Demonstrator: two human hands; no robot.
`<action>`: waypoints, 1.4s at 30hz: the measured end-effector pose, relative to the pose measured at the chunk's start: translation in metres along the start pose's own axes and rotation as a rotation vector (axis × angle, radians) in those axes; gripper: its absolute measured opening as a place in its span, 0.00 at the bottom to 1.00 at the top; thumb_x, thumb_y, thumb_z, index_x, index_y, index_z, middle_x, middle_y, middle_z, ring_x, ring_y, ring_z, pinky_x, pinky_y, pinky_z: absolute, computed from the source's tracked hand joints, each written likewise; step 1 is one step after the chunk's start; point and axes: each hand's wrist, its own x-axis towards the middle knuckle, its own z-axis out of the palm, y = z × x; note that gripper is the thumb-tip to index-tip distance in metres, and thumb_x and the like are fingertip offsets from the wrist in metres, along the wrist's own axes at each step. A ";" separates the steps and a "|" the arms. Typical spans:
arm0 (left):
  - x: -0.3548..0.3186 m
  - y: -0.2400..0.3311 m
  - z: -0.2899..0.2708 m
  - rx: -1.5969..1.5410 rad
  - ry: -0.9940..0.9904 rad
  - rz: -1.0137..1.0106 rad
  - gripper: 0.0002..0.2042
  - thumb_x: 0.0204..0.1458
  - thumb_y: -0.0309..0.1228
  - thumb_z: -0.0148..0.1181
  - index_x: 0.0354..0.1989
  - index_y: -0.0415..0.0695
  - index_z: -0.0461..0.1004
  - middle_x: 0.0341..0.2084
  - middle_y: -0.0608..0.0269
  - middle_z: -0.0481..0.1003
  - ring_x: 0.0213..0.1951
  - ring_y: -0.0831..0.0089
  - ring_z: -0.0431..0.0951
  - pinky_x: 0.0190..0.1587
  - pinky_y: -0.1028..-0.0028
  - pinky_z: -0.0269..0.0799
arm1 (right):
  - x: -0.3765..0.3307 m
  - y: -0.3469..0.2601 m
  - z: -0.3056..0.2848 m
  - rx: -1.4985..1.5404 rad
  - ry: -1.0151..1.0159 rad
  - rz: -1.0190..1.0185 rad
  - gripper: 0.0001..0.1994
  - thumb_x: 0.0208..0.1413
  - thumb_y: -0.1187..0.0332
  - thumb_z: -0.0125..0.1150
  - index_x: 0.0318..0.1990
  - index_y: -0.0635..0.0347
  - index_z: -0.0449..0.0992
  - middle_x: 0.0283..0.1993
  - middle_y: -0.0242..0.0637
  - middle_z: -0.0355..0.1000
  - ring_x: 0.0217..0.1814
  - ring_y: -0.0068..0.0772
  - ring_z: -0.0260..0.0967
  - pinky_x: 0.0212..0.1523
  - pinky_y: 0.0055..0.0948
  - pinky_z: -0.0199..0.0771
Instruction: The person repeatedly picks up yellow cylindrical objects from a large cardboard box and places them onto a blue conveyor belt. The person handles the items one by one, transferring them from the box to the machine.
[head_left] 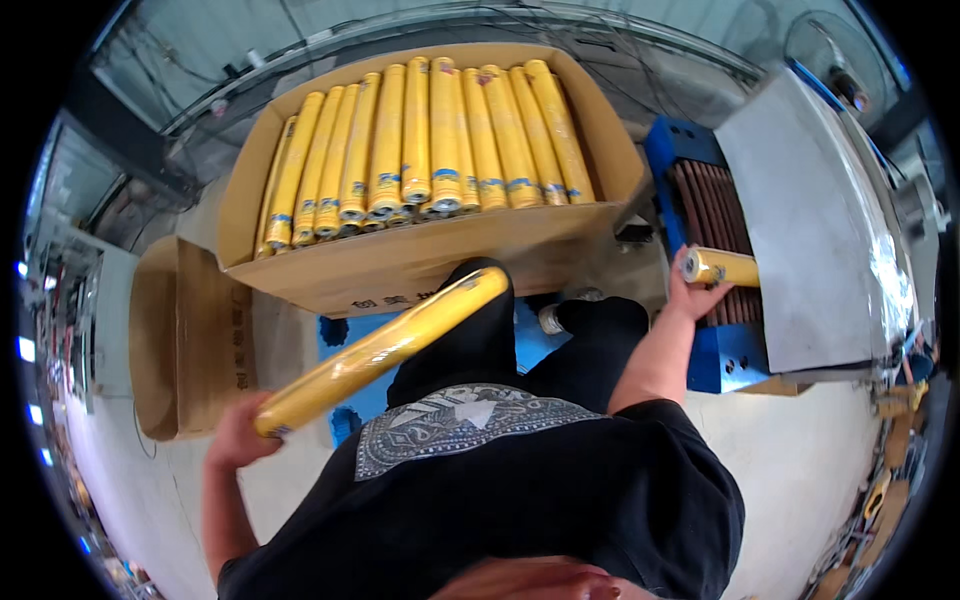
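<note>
The left hand grips one yellow roll at lower left while the right hand closes on another roll at the machine's rollers, likely mid-transfer toward the box.

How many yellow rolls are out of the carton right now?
2. One roll is held in the left hand; the other roll is under the right hand at the blue machine. More fill the carton.

Open floor beside blue machine
</note>
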 end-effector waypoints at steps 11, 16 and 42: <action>0.102 0.067 0.164 -0.945 -0.124 0.210 0.31 0.38 0.23 0.70 0.54 0.36 0.64 0.43 0.62 0.73 0.43 0.75 0.73 0.48 0.73 0.68 | -0.159 0.015 -0.066 -0.693 -0.010 0.614 0.20 0.56 0.68 0.51 0.55 0.64 0.60 0.49 0.44 0.68 0.53 0.43 0.66 0.52 0.42 0.70; 0.238 0.139 0.166 -1.168 0.006 0.209 0.21 0.42 0.21 0.64 0.47 0.37 0.66 0.38 0.59 0.74 0.39 0.71 0.75 0.42 0.70 0.72 | -0.204 0.021 -0.053 -0.948 -0.389 0.830 0.27 0.46 0.73 0.62 0.56 0.64 0.61 0.47 0.36 0.67 0.47 0.32 0.69 0.51 0.31 0.70; 0.460 0.135 0.178 0.360 0.188 0.594 0.38 0.37 0.41 0.68 0.61 0.55 0.61 0.65 0.60 0.52 0.65 0.61 0.54 0.65 0.51 0.40 | 0.219 0.255 -0.043 -2.506 -0.171 0.220 0.37 0.50 0.41 0.53 0.56 0.68 0.67 0.61 0.54 0.62 0.65 0.47 0.57 0.63 0.38 0.57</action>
